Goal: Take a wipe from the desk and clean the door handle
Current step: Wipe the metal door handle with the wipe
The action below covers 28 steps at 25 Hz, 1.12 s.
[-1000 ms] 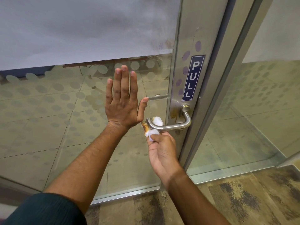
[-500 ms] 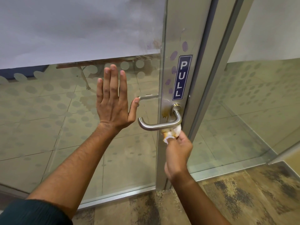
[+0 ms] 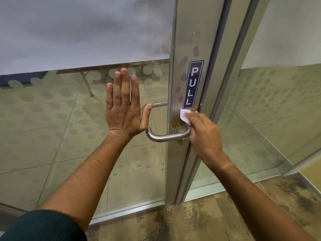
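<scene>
A steel lever door handle (image 3: 166, 136) juts from the metal stile of a glass door. My right hand (image 3: 205, 138) pinches a white wipe (image 3: 184, 116) and holds it against the stile at the handle's base, just under the blue PULL sign (image 3: 192, 84). Orange-brown stains (image 3: 174, 123) mark the metal beside the wipe. My left hand (image 3: 124, 106) presses flat on the glass left of the handle, fingers straight and pointing up, thumb near the handle's free end.
The glass door panel (image 3: 69, 127) carries frosted dots and a frosted band higher up. A fixed glass panel (image 3: 269, 110) stands to the right of the frame. Patterned carpet (image 3: 199, 221) covers the floor at my feet. A table leg (image 3: 87, 84) shows through the glass.
My right hand has moved the wipe from the handle's free end, along under the bar, up to the handle's base below the PULL sign. My left hand stays flat on the glass.
</scene>
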Motion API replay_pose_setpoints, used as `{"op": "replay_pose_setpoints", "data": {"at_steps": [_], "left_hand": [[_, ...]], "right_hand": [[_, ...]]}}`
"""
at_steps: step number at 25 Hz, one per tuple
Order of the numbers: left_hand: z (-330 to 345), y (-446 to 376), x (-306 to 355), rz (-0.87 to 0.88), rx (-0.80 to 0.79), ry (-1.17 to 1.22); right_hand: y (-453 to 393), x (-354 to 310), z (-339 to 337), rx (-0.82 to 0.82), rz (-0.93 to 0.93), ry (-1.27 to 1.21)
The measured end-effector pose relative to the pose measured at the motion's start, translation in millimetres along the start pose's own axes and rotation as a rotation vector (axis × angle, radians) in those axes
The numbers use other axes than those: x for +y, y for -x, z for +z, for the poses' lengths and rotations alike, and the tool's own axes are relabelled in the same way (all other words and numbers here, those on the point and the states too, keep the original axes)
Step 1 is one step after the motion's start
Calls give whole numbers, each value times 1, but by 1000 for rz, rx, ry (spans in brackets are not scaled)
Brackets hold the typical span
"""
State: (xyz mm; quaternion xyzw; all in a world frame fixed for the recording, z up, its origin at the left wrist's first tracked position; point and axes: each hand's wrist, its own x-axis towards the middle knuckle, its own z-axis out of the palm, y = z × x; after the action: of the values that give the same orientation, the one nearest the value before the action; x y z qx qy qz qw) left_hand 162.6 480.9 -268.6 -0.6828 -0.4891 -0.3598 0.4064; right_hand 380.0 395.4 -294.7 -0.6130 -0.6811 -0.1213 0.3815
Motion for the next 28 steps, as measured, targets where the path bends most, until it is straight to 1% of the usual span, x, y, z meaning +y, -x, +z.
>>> {"op": "replay_pose_setpoints", "data": {"at_steps": [2, 5, 7, 9, 11, 13, 15, 17, 19, 21, 28], "left_hand": [[1, 1, 0, -2, 4, 3], [1, 0, 0, -1, 5, 6], [1, 0, 0, -7, 8, 8], [2, 1, 0, -19, 9, 16], [2, 1, 0, -28, 14, 14], [2, 1, 0, -25, 17, 10], [3, 1, 0, -22, 17, 4], [4, 1, 0, -22, 27, 6], [4, 1, 1, -21, 39, 19], [4, 1, 1, -17, 52, 19], [5, 2, 1, -21, 55, 16]], "right_hand": [[-5, 3, -4, -107, -66, 79], [-7, 5, -12, -215, -92, 40], [-7, 2, -15, -257, -73, -8], [-10, -1, -15, -250, -49, -1], [-15, -4, -15, -241, -63, 98], [-18, -6, -14, -319, -64, 196], [-19, -5, -12, -409, -48, 239], [-19, -5, -11, -438, -87, 270], [-20, -4, -11, -429, -128, 299], [-20, -2, -11, -366, -125, 279], [-12, 4, 0, -50, 17, -41]]}}
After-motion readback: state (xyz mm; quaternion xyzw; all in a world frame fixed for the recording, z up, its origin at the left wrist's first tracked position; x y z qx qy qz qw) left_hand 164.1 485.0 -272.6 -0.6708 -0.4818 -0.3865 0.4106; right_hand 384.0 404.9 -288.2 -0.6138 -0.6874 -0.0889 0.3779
